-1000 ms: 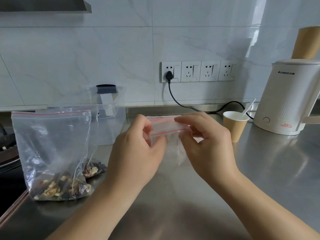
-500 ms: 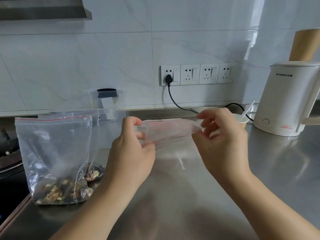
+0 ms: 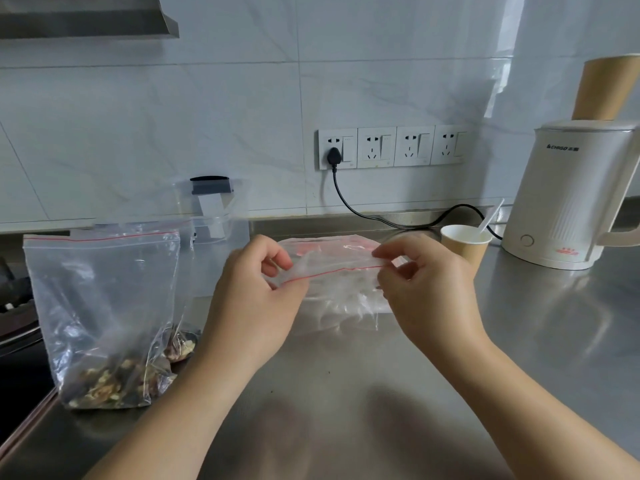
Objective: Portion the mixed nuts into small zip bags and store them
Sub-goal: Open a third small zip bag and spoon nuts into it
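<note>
Pinching is the right word for both hands: over the near middle of the steel counter [image 3: 346,393], the left hand [image 3: 254,303] grips the left end of a small zip bag [image 3: 339,289] between thumb and curled fingers, and the right hand [image 3: 429,289] nips its right end with the fingertips, the other fingers loosely bent. The bag hangs between them just above the counter, its red-lined mouth stretched sideways and apparently parted; it looks empty, though the film is too clear and crumpled to be sure. It will likely handle as almost weightless, limp and a little slick, so the sensible hold is on the stiffer zip strip at the two top corners, one lip in each hand, not on the thin body, which would only fold. To the left and a little farther stands a larger zip bag [image 3: 100,317], upright, with the mixed nuts [image 3: 114,382] pooled at its bottom; bottom-heavy and soft-walled, it is best taken low by the load or by its rim. Another bag with nuts shows partly behind it. Farther right sit a paper cup [image 3: 462,249] with a white spoon and a white kettle [image 3: 568,202], with wall sockets [image 3: 391,147] behind.
</note>
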